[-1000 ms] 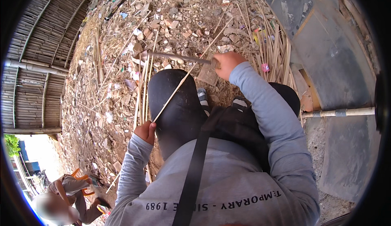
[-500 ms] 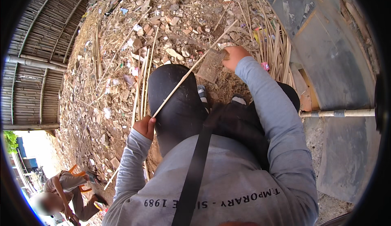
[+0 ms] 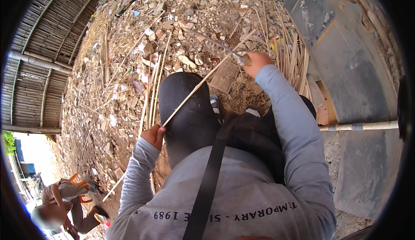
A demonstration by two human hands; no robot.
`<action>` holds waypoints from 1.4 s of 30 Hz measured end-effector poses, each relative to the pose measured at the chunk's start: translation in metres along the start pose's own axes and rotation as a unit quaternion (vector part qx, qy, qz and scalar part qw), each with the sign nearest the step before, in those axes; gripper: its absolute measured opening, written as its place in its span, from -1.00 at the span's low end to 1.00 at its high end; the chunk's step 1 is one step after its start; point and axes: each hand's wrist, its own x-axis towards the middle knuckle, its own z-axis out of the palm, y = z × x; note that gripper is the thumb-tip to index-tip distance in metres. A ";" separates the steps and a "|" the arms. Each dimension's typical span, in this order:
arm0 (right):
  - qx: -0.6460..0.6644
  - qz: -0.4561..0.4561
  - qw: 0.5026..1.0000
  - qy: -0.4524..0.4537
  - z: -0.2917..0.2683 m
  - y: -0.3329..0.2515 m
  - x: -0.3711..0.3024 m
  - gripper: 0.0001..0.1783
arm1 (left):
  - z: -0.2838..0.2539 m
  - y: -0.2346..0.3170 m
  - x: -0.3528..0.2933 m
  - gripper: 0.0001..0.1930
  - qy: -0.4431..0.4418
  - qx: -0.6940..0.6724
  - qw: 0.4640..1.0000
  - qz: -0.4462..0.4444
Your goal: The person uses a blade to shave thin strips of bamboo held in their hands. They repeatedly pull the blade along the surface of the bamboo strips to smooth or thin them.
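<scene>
My left hand [image 3: 153, 136] is closed round a long, thin bamboo strip [image 3: 195, 88], which slants across my left knee toward the far right. My right hand [image 3: 258, 63] grips the handle of a long-bladed knife [image 3: 220, 44]; its narrow grey blade points to the far left. The blade and the strip's far part cross in this view, and I cannot tell whether they touch. Beneath the strip's far half a flat brown slab [image 3: 224, 77] lies on the ground between my feet and the rubble.
Several bamboo strips [image 3: 154, 89] lie left of my knee, and a heap of split bamboo [image 3: 295, 58] lies on the right. Stones and litter cover the ground. Grey panels [image 3: 363, 84] stand along the right side. At lower left a person [image 3: 71, 201] sits on an orange chair.
The knife blade, not distinguishable earlier, now shows pointing to the far left. My right hand has shifted slightly right and nearer. My left hand still holds the strip.
</scene>
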 end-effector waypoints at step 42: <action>-0.007 -0.109 0.993 -0.042 0.014 -0.034 -0.013 -0.62 | 0.013 0.016 0.012 -0.63 0.066 0.084 0.994 0.038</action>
